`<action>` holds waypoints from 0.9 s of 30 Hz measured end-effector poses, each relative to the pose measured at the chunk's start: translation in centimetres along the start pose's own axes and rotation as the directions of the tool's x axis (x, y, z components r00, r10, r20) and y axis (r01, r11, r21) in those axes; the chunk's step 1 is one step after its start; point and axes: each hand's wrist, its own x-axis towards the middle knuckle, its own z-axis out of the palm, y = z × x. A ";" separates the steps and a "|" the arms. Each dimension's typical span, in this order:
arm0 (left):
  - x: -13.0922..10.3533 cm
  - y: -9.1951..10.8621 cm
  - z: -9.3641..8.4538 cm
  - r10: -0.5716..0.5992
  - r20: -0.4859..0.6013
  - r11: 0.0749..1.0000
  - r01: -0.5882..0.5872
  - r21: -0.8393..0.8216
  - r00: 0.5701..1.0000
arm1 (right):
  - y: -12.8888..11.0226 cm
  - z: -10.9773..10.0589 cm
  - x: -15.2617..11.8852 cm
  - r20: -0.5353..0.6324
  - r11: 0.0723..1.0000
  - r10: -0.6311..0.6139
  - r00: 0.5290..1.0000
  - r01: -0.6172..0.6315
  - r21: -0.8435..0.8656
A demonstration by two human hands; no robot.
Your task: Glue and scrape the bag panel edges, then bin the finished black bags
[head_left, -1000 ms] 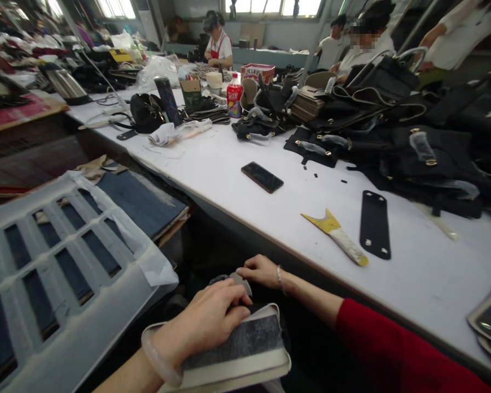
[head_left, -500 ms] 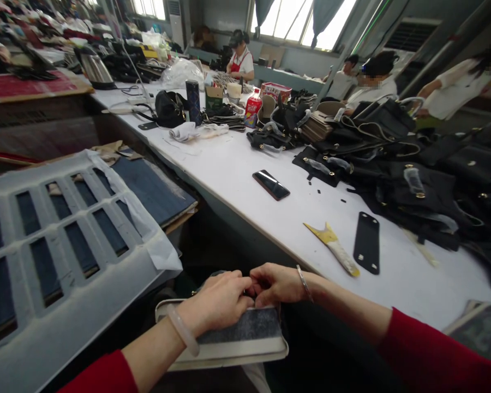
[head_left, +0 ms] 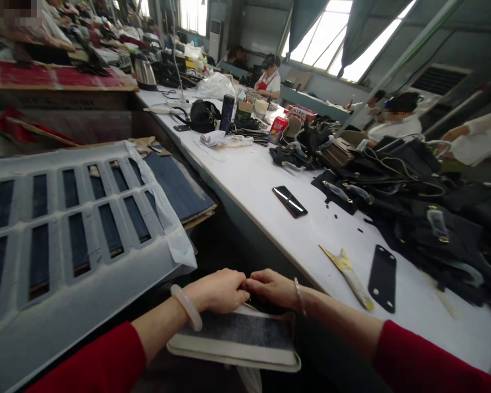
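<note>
In the lower middle of the head view lies an unfinished bag piece (head_left: 245, 334), dark grey with cream edging, below my hands. My left hand (head_left: 223, 290), with a pale bangle at the wrist, is closed over its far edge, palm down. Meeting it fingertip to fingertip is my right hand (head_left: 272, 287), also closed, its fingers curled inward. Whatever the fingertips pinch is hidden between them. Up on the white table to the right lie a yellow-and-white pointed tool (head_left: 349, 278) and a black strap piece (head_left: 383, 278) with small metal studs.
A white slotted plastic tray (head_left: 57, 215) fills the left side. The long white table (head_left: 245, 188) runs away from me, with a phone (head_left: 289, 201), a heap of black bags (head_left: 417, 191) and a red-labelled bottle (head_left: 277, 130) on it. Several people work farther back.
My view has swung a little left, so the table and tray sit farther right in the picture. Both hands remain together over the bag piece, fingers slightly shifted.
</note>
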 end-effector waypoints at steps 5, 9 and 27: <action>-1.7 -5.8 -1.7 -0.096 -0.046 0.985 0.088 -0.149 0.994 | -1.5 2.7 2.7 -0.061 0.969 -0.092 0.994 0.075 -0.236; -2.3 -11.7 0.6 -0.265 -0.040 0.908 0.235 -0.346 0.963 | -1.8 3.9 3.3 0.038 0.886 -0.220 0.975 0.216 -0.409; 2.7 -18.8 11.3 -0.390 0.106 0.353 0.255 -0.900 0.915 | -5.9 5.2 2.8 0.114 0.745 -0.359 0.926 0.358 -0.563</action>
